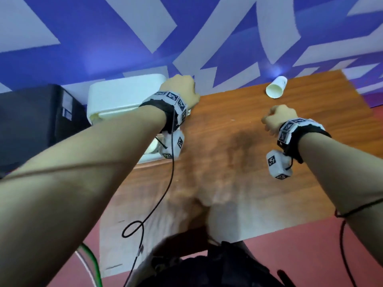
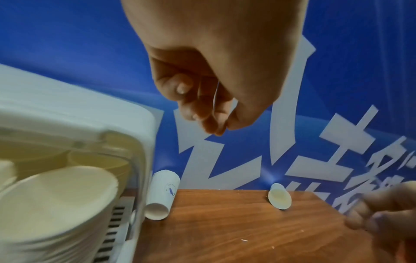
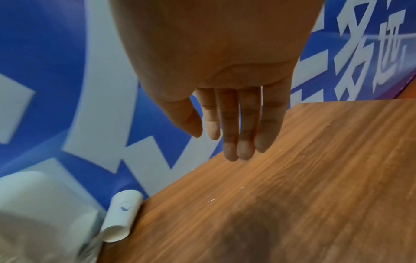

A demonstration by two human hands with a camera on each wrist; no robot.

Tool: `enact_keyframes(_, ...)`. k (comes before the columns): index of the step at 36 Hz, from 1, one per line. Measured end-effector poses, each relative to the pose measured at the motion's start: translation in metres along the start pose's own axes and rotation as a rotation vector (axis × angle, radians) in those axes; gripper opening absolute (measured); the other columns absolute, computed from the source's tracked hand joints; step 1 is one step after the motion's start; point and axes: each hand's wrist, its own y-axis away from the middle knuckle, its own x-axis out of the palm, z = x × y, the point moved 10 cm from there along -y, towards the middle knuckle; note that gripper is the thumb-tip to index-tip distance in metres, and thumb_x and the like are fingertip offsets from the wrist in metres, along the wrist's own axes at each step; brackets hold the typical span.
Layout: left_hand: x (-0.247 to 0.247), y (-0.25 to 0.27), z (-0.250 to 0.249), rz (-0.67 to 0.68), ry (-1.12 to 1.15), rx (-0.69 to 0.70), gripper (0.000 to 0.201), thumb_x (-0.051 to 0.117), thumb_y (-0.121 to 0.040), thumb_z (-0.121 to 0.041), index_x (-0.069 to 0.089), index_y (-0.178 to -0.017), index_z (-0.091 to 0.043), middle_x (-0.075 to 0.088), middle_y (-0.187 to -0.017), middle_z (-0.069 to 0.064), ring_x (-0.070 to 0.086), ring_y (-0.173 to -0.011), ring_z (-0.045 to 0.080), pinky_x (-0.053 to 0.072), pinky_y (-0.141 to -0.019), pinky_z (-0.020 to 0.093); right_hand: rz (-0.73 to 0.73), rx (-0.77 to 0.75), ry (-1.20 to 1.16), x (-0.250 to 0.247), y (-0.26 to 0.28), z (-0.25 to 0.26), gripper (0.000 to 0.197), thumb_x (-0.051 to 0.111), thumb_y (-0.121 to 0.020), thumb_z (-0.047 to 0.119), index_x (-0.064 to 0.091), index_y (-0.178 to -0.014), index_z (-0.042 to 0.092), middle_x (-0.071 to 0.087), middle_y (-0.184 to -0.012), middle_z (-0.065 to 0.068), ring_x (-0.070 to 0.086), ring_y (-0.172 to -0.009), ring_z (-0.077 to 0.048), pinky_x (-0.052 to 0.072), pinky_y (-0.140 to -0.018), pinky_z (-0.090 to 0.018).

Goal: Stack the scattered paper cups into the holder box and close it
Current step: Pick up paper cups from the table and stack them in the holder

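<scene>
Paper cups [image 2: 58,192] sat stacked inside the open holder box [image 2: 67,108]. Left hand [image 2: 209,67] was curled and empty. Right hand [image 3: 213,62] hung straight-fingered, holding nothing.

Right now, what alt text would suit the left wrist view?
The left hand, fingers curled and empty, hovers above a table. At left, the open holder box holds stacked cups; one cup lies on its side beside it, another farther right.

Your left wrist strap [image 1: 158,109] and right wrist strap [image 1: 308,132] are black, ringed with white tag-printed blocks; white tagged camera boxes [image 1: 173,146] hang beneath; thin black cables [image 1: 165,191] trail.
</scene>
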Motion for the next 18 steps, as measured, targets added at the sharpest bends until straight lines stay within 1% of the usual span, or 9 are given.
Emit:
enact_keyframes(2,0.011,-0.020,-0.015,0.015,-0.056,-0.014,0.017,0.055,-0.083,-0.030,0.064,-0.086,-0.016,0.061,-0.083,0.008,0.057,-0.075,0.033,0.047,-0.065,0.033,0.035,0.007,0.014,-0.004,-0.027,-0.024,0.022,0.054,-0.073,0.022,0.068,-0.084,0.010,0.071,-0.082,-0.018,0.070,-0.074,-0.039,0.060,-0.074,-0.050)
enact_keyframes(4,0.023,-0.038,-0.026,0.042,-0.117,-0.026,0.017,0.056,-0.082,-0.031,0.060,-0.083,-0.015,0.063,-0.084,0.009,0.057,-0.075,0.033,0.051,-0.068,0.036,0.072,0.024,0.026,-0.005,-0.050,-0.050,0.022,0.058,-0.080,0.023,0.070,-0.095,0.012,0.071,-0.088,-0.017,0.068,-0.080,-0.037,0.059,-0.079,-0.046)
enact_keyframes(7,0.044,-0.067,-0.032,0.129,-0.202,-0.047,0.020,0.056,-0.088,-0.032,0.055,-0.097,-0.014,0.058,-0.089,0.010,0.054,-0.079,0.033,0.048,-0.068,0.038,0.111,0.066,0.075,-0.008,-0.092,-0.085,0.029,0.059,-0.087,0.022,0.065,-0.113,0.009,0.067,-0.105,-0.021,0.061,-0.086,-0.036,0.053,-0.078,-0.038)
enact_keyframes(8,0.052,-0.076,-0.032,0.153,-0.216,-0.054,0.022,0.055,-0.089,-0.033,0.053,-0.102,-0.014,0.057,-0.091,0.011,0.053,-0.080,0.033,0.047,-0.068,0.038,0.118,0.076,0.074,-0.010,-0.106,-0.094,0.034,0.059,-0.088,0.021,0.063,-0.119,0.010,0.066,-0.110,-0.021,0.060,-0.089,-0.037,0.051,-0.078,-0.038)
enact_keyframes(10,0.066,-0.090,-0.029,0.192,-0.232,-0.089,0.026,0.053,-0.090,-0.032,0.051,-0.109,-0.015,0.055,-0.088,0.010,0.053,-0.081,0.033,0.046,-0.069,0.039,0.120,0.086,0.048,-0.013,-0.128,-0.103,0.042,0.061,-0.088,0.024,0.056,-0.129,0.014,0.064,-0.117,-0.021,0.062,-0.097,-0.039,0.051,-0.082,-0.040)
enact_keyframes(12,0.082,-0.099,-0.025,0.234,-0.240,-0.135,0.026,0.051,-0.092,-0.030,0.048,-0.112,-0.014,0.050,-0.078,0.008,0.054,-0.079,0.034,0.046,-0.067,0.039,0.107,0.081,0.020,-0.016,-0.147,-0.105,0.048,0.062,-0.088,0.028,0.049,-0.133,0.019,0.063,-0.114,-0.021,0.061,-0.092,-0.038,0.051,-0.081,-0.041)
enact_keyframes(14,0.097,-0.105,-0.020,0.280,-0.243,-0.180,0.030,0.051,-0.093,-0.030,0.045,-0.116,-0.012,0.044,-0.072,0.007,0.054,-0.078,0.034,0.045,-0.066,0.040,0.095,0.056,0.005,-0.016,-0.166,-0.101,0.055,0.062,-0.087,0.029,0.041,-0.138,0.021,0.061,-0.110,-0.022,0.060,-0.088,-0.039,0.051,-0.078,-0.042)
enact_keyframes(16,0.109,-0.113,-0.011,0.322,-0.245,-0.222,0.038,0.054,-0.092,-0.033,0.043,-0.122,-0.013,0.042,-0.072,0.006,0.053,-0.078,0.034,0.044,-0.067,0.039,0.082,0.016,0.016,-0.015,-0.184,-0.092,0.062,0.060,-0.088,0.027,0.032,-0.143,0.025,0.055,-0.118,-0.023,0.060,-0.097,-0.044,0.047,-0.078,-0.044)
enact_keyframes(18,0.120,-0.123,-0.001,0.369,-0.265,-0.260,0.048,0.059,-0.088,-0.032,0.040,-0.129,-0.015,0.043,-0.073,0.006,0.054,-0.079,0.034,0.045,-0.068,0.040,0.065,-0.005,0.041,-0.016,-0.200,-0.084,0.067,0.056,-0.088,0.025,0.024,-0.146,0.031,0.046,-0.126,-0.022,0.057,-0.103,-0.048,0.046,-0.084,-0.049)
